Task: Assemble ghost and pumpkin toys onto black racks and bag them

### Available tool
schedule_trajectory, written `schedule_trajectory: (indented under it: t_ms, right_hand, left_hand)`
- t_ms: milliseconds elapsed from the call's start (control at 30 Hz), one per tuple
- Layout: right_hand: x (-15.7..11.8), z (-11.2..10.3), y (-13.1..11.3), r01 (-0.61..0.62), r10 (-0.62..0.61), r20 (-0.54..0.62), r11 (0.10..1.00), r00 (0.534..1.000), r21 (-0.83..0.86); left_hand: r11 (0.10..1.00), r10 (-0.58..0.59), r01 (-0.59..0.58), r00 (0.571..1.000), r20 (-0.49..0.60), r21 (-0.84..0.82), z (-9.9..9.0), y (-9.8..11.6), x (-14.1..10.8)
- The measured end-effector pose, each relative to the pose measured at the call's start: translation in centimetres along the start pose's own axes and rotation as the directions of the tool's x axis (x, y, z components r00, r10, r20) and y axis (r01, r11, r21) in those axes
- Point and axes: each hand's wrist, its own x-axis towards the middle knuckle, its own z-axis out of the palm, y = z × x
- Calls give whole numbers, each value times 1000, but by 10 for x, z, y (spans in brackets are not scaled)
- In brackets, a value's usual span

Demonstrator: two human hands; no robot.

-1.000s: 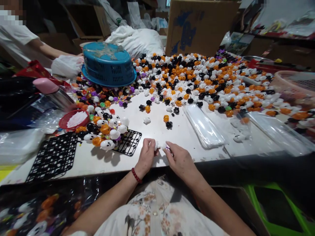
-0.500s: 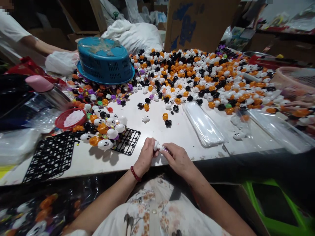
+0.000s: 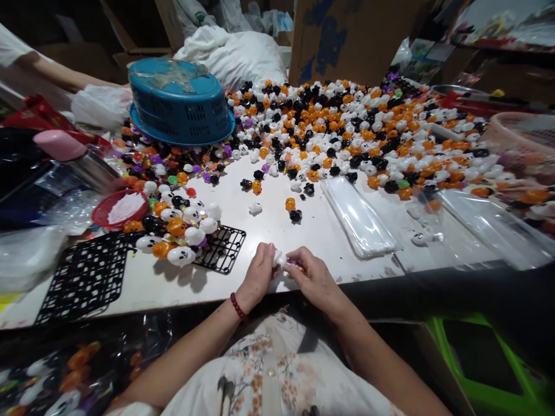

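At the near table edge my left hand (image 3: 259, 270) is closed around a small white plastic piece (image 3: 278, 258), shaped like the loose ghost heads. Against it, my right hand (image 3: 311, 274) pinches a thin purple and yellow stick-like piece (image 3: 295, 264); its exact kind is partly hidden by the fingers. The two pieces meet between my hands. Beyond them lie a loose white ghost head (image 3: 255, 208), an orange pumpkin head (image 3: 290, 204) and a black piece (image 3: 295, 216). Left of my hands, finished-looking ghost and pumpkin heads (image 3: 181, 255) stand clustered on a black grid rack (image 3: 225, 249).
A heap of orange, white and black heads (image 3: 347, 127) covers the table's back. An upturned blue basket (image 3: 180, 110), a red dish (image 3: 99, 215), a pink-lidded bottle (image 3: 78, 156) and clear plastic bags (image 3: 359, 222) surround the work area. Another person's arm (image 3: 69, 75) reaches in at left.
My hands stay together in nearly the same place. More of the purple and yellow piece shows between my right fingers. The view has shifted slightly.
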Motion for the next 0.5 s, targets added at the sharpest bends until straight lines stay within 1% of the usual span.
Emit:
schedule_trajectory:
  t_ms: [100,167,233,333,400,500]
  right_hand:
    - [0,5,1,-16,17,-6,997,1000,79]
    - [0,6,-1,1,1,-18,994,1000,109]
    - [1,8,-3,35,-32,-47,997,998,65]
    - [1,13,-4,89,-97,-100,992,990,-86]
    - [4,14,-1,111,-129,-111,982,985,-154]
    - [12,4,9,90,-103,-78,983,992,-157]
  left_hand:
    - [997,37,-30,994,-98,75,5,-6,-2]
    - [998,16,-8,991,-135,57,10,-7,-2]
    - [998,9,2,988,-156,66,15,-6,-2]
    - [978,86,-45,977,-196,205,22,-4,0]
    - [967,102,-51,975,-196,249,24,-6,3]
    - [986,64,-43,989,-134,160,25,-13,14]
